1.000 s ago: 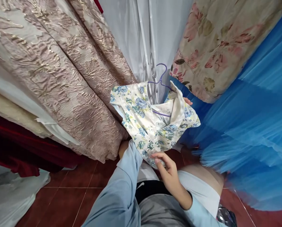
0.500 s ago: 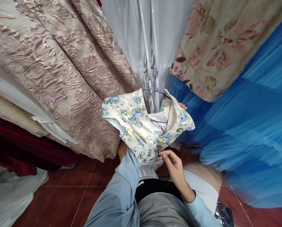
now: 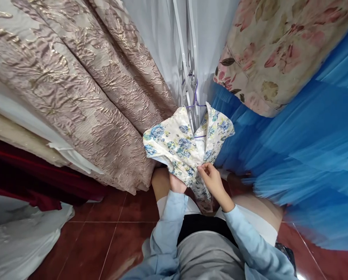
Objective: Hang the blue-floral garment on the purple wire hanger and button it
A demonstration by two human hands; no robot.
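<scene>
A white dress [image 3: 181, 142] with blue flowers and a V neckline hangs from a purple hanger [image 3: 195, 95] in front of me. My left hand [image 3: 178, 184] is under its bodice at the left of the waist, with the fingers hidden by the cloth. At the bottom of the neckline, the thumb and forefinger of my right hand [image 3: 212, 179] are closed in a pinch on the dress front. Whether a small fastener is between those fingertips cannot be seen.
Pink-gold brocade [image 3: 110, 89] hangs at the left, above dark red cloth [image 3: 31, 175]. A cream floral fabric [image 3: 267, 58] and blue tulle [image 3: 302, 163] hang at the right. White metal poles [image 3: 182, 46] stand behind the hanger. The floor [image 3: 104, 237] has red tiles.
My left hand has drawn back from the right side of the neckline to the left waist. The neckline's right edge has unfolded flat. My right hand has moved up, and the small dark piece no longer shows.
</scene>
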